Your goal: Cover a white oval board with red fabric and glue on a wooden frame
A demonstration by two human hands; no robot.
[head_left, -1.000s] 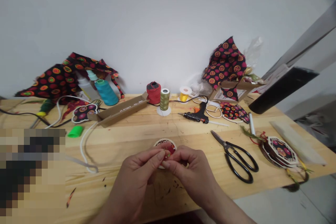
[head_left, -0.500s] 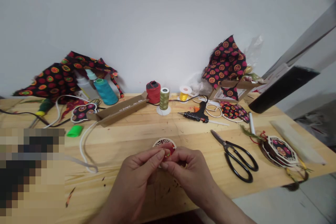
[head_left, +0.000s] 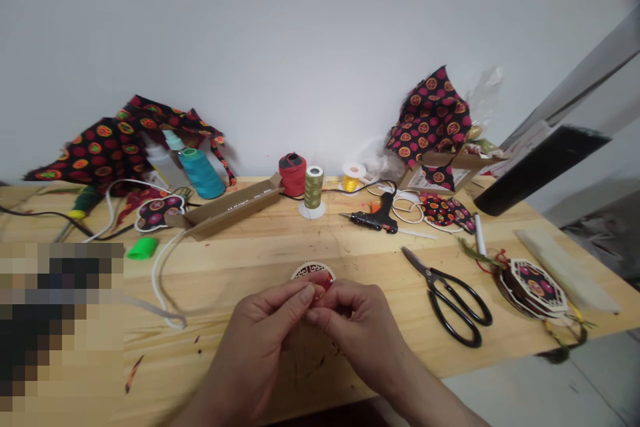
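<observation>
My left hand (head_left: 260, 328) and my right hand (head_left: 356, 325) meet over the front middle of the wooden table (head_left: 225, 267). Their fingertips pinch a small round ornament (head_left: 313, 272) with a white lattice rim and a red fabric centre. My fingers hide most of the ornament, and only its upper edge and a bit of red show. I cannot see exactly where each fingertip touches it.
Black scissors (head_left: 453, 300) and a finished octagonal ornament (head_left: 534, 290) lie to the right. A glue gun (head_left: 373, 219), a red spool (head_left: 293, 175), an olive spool (head_left: 313, 188), a teal thread cone (head_left: 201, 175), white cord (head_left: 160, 280) and patterned black fabric (head_left: 430, 120) sit farther away.
My fingers have closed farther over the ornament, covering more of its red centre. The whole scene has shifted slightly in view.
</observation>
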